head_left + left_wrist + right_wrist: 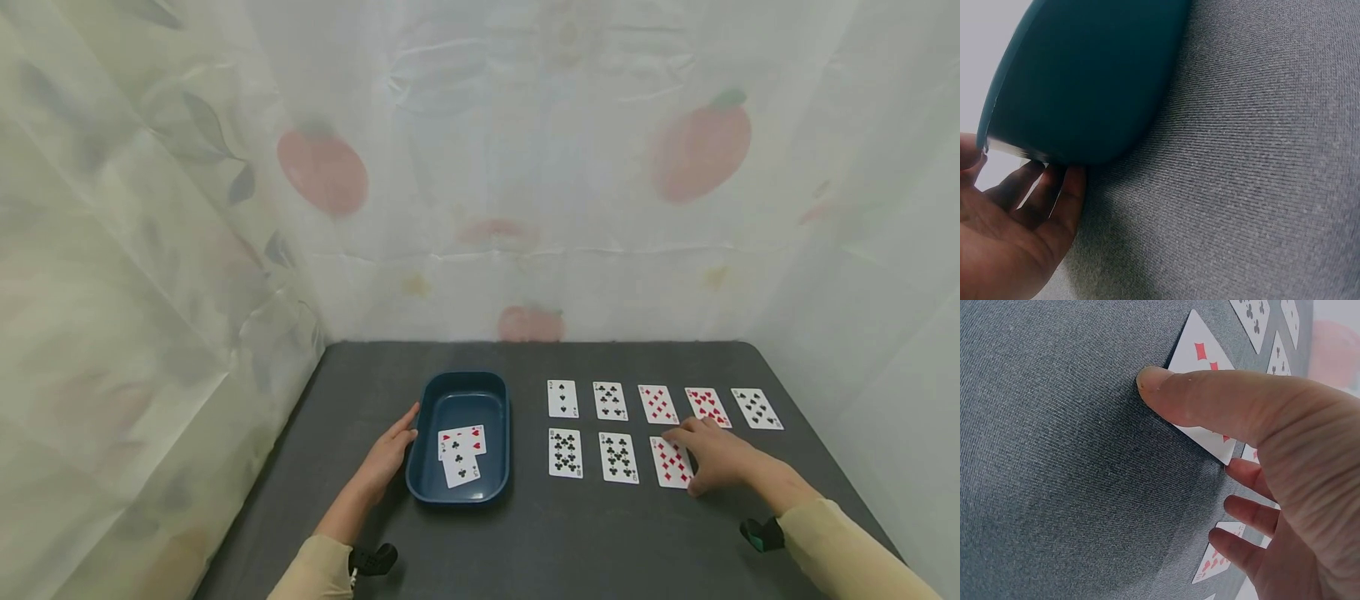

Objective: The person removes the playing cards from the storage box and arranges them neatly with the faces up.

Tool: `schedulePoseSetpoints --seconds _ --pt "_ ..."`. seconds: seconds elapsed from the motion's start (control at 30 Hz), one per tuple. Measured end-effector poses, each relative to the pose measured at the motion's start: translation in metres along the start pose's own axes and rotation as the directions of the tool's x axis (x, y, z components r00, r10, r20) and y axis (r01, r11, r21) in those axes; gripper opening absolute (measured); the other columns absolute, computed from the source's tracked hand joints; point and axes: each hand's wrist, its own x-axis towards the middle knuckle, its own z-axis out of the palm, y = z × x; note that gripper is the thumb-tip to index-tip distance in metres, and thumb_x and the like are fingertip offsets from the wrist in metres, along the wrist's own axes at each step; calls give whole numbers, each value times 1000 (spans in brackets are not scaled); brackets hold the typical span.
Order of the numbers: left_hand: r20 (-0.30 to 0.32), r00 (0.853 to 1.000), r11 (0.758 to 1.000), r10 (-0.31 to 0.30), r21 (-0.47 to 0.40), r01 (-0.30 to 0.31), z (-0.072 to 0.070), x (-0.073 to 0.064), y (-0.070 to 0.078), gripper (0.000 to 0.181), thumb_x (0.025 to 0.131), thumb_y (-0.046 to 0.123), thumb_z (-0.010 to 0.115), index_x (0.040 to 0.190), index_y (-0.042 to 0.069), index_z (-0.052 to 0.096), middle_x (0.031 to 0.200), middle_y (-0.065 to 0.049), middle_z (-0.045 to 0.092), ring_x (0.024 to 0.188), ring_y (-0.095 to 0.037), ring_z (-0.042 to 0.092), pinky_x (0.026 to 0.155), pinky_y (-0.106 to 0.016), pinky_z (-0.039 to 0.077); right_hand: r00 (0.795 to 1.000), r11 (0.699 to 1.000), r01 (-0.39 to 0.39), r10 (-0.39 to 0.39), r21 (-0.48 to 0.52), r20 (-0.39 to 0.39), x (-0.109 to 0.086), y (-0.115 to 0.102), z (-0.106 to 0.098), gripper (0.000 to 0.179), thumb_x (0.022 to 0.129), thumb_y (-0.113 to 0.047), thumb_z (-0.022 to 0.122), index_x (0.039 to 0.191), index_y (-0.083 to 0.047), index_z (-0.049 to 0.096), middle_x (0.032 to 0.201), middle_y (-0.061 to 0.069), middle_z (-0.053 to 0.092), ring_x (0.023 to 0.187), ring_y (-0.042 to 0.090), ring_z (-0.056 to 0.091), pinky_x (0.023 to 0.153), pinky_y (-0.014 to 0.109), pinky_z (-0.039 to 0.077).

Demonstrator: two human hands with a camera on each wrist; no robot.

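A blue tray stands on the table with two overlapping playing cards in it. My left hand rests against its left side, with fingertips on the outer wall, fingers extended. On the right, my right hand spans the diamond card at the near row's right end, which lies flat. The thumb crosses one edge of this card, and a fingertip meets a corner across from it; the other fingers are spread. Part of the card is hidden under the thumb.
Behind runs a row of several face-up cards, from a spade card to another spade card. Two club cards lie left of the diamond card. A patterned curtain hangs beyond the dark table.
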Motion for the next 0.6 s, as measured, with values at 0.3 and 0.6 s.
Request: schedulePoseSetpoints --seconds 0.3,0.6 --pt "-4 1000 1000 -6 10 6 0 -1 1 56 109 24 39 164 27 28 170 -7 18 155 -36 13 119 -63 10 1000 1000 -4 5 -5 8 0 0 0 82 58 -25 96 133 -11 65 126 14 56 109 34 52 87 58 51" --pt "1 1000 1000 -7 -2 7 0 -1 2 55 109 25 39 164 28 28 170 -7 17 156 -36 11 119 -63 9 1000 1000 -10 10 -5 14 0 -2 -2 82 59 -25 96 134 -11 65 126 14 55 108 34 53 86 58 52"
